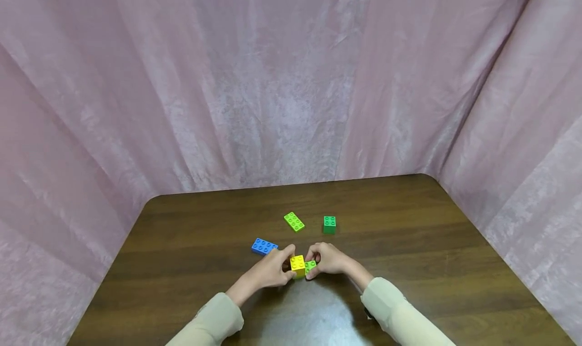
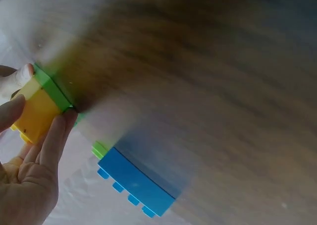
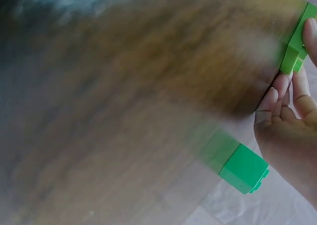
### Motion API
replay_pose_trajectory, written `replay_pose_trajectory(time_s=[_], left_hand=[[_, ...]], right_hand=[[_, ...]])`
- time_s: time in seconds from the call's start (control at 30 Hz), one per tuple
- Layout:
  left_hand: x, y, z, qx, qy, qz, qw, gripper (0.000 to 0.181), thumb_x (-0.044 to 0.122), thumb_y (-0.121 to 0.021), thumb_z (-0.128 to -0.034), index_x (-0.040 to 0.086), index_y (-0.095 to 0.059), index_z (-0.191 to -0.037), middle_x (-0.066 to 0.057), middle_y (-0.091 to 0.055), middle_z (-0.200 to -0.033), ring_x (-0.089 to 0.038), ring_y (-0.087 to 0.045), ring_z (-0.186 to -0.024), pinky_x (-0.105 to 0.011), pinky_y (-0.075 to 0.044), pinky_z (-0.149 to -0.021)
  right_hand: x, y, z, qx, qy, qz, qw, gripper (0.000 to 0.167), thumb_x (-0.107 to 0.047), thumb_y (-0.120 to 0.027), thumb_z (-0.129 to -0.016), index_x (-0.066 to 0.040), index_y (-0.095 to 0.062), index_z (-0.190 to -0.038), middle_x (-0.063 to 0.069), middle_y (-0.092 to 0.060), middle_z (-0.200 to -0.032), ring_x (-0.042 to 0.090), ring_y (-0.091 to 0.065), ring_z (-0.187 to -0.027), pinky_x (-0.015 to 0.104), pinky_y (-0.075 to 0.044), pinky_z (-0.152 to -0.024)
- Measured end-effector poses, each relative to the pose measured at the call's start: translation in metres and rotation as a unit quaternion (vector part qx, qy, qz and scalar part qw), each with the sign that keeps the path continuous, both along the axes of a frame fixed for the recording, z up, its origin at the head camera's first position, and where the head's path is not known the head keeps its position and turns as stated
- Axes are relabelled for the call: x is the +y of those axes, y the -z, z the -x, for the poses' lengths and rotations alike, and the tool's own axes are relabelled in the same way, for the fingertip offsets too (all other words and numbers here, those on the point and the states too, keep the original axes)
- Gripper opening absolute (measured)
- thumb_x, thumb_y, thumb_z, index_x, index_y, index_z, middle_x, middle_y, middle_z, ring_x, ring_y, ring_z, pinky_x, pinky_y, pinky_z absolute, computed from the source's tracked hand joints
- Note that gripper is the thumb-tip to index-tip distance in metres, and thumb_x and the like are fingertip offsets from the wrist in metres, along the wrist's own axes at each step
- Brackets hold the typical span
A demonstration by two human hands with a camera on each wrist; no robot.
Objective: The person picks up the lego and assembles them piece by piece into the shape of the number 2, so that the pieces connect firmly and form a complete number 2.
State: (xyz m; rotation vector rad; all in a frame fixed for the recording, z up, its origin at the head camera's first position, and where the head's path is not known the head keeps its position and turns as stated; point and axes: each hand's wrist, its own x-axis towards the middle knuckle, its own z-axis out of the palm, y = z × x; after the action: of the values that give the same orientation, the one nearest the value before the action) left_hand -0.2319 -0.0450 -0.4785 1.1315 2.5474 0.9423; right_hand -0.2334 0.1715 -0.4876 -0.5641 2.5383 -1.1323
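A yellow brick (image 1: 297, 263) with studs on top sits on the left part of a thin light-green brick (image 1: 311, 266). My left hand (image 1: 269, 271) grips the yellow brick between thumb and fingers. From the other side, my right hand (image 1: 334, 260) pinches the exposed right end of the light-green brick. In the left wrist view, the yellow brick (image 2: 35, 113) lies against the green one (image 2: 54, 92), with fingers on both sides. The right wrist view shows the thumb and fingers of my right hand (image 3: 290, 131) at the light-green brick (image 3: 292, 54).
A blue brick (image 1: 262, 245) lies on the wooden table (image 1: 391, 219), just beyond my left hand. Farther back are another thin light-green brick (image 1: 294, 221) and a darker green brick (image 1: 329, 225). Pink curtains (image 1: 273, 83) hang around the table.
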Motion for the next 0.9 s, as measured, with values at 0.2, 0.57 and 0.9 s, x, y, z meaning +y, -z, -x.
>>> replay_pose_trajectory(time_s=[0.2,0.57,0.9], left_hand=[[0.0012,-0.0001,-0.0022,-0.017,0.000,0.002,0.9999,0.030,0.002,-0.072,-0.0807,0.008,-0.044,-0.087,0.003,-0.053,-0.069,0.000,-0.041,-0.058,-0.013,-0.036,-0.052],[-0.0025,-0.0055,0.0027,-0.020,-0.007,0.010,0.9997,0.029,0.002,-0.073,-0.0818,0.007,-0.046,-0.090,-0.010,-0.069,-0.083,-0.003,-0.054,-0.068,-0.016,-0.047,-0.061],[0.0016,-0.0057,0.0024,-0.029,-0.014,0.016,0.9993,0.027,0.006,-0.073,-0.0818,0.008,-0.048,-0.091,-0.011,-0.070,-0.085,-0.005,-0.058,-0.071,-0.015,-0.049,-0.062]], right_hand=[[0.0013,0.0006,-0.0020,-0.017,-0.002,0.008,0.9998,0.031,-0.012,-0.088,-0.068,-0.003,-0.068,-0.089,0.003,-0.061,-0.081,0.009,-0.048,-0.070,0.019,-0.043,-0.063],[-0.0033,0.0024,0.0065,-0.008,0.002,0.005,1.0000,0.032,-0.013,-0.089,-0.067,-0.005,-0.068,-0.090,0.002,-0.062,-0.084,0.010,-0.049,-0.076,0.019,-0.043,-0.067],[0.0006,0.0042,0.0020,-0.004,0.011,0.013,0.9999,0.031,-0.012,-0.088,-0.067,-0.005,-0.067,-0.089,0.002,-0.060,-0.084,0.011,-0.050,-0.078,0.019,-0.043,-0.068]])
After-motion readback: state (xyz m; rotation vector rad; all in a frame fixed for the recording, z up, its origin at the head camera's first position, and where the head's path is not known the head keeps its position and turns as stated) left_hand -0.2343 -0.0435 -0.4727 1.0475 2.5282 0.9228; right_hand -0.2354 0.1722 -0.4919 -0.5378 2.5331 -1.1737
